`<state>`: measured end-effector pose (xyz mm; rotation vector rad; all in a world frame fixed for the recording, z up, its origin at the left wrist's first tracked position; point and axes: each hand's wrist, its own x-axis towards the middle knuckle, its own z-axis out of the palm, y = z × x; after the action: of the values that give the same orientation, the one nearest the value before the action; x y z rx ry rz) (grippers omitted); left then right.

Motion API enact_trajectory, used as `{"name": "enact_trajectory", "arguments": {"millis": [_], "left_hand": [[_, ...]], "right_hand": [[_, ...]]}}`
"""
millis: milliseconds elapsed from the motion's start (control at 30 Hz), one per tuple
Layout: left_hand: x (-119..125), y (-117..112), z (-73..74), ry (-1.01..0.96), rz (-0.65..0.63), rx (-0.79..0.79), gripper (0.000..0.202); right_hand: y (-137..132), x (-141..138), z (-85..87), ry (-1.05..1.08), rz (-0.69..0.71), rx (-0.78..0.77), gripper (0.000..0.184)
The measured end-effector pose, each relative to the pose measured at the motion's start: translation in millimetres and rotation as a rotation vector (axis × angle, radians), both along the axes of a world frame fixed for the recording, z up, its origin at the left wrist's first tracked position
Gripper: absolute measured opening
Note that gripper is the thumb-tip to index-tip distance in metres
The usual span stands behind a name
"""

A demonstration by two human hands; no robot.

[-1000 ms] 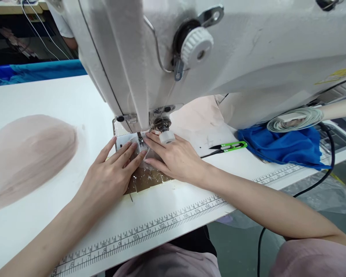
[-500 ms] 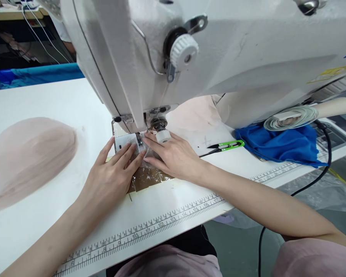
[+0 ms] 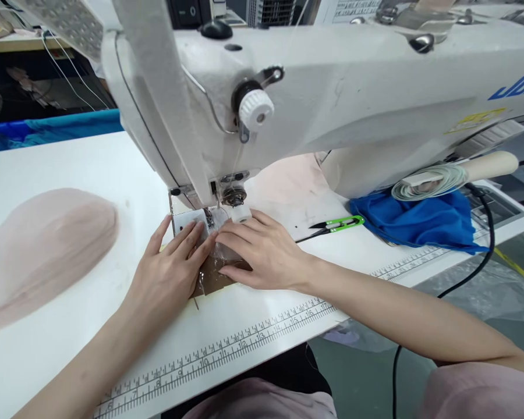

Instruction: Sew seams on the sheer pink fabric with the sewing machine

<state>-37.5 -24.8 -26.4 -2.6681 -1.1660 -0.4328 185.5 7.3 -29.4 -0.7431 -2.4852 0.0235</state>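
**Two hands set at the presser foot of a sewing machine**

A printed ruler scale (image 3: 233, 349) is seen along the table edge at lower centre. Beyond it, the left hand (image 3: 168, 270) is laid palm down, its fingers spread beside the presser foot (image 3: 208, 219). The right hand (image 3: 266, 253) is held with fingers close together and thumb set apart; no pinch is shown. Translucent material (image 3: 219, 251) is seen at centre, between the hands, just in front of the foot; it is bordered by both sets of fingertips and partly covered by the right hand. Its long axis cannot be told, nor is either hand clearly nearer. Green-handled snips (image 3: 347, 223) are placed right of centre. The upper frame is filled by the sewing machine (image 3: 332, 75).
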Motion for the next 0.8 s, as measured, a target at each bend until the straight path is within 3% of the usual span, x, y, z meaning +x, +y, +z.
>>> {"name": "enact_trajectory", "arguments": {"millis": [100, 200, 367, 567, 733, 800], "left_hand": [[1.5, -0.5, 1.2, -0.015, -0.017, 0.025, 0.044], [3.2, 0.5, 3.2, -0.074, -0.017, 0.039, 0.036], [2.1, 6.6, 2.1, -0.170, 0.011, 0.032, 0.021], [1.1, 8.3, 1.8, -0.220, 0.029, 0.004, 0.020], [2.3, 8.0, 2.9, -0.253, 0.031, -0.022, 0.021], [2.4, 8.4, 2.7, -0.253, 0.033, -0.005, 0.021]], "right_hand": [[0.1, -4.2, -1.4, -0.032, -0.031, 0.074, 0.020], [4.3, -8.4, -3.2, -0.047, -0.059, 0.146, 0.024], [9.3, -8.7, -4.1, 0.062, -0.073, 0.031, 0.025], [4.5, -2.6, 2.0, 0.071, 0.025, -0.085, 0.027], [3.7, -4.7, 0.1, 0.042, -0.015, -0.017, 0.034], [5.4, -6.4, -2.2, 0.059, -0.032, 0.041, 0.028]]}}
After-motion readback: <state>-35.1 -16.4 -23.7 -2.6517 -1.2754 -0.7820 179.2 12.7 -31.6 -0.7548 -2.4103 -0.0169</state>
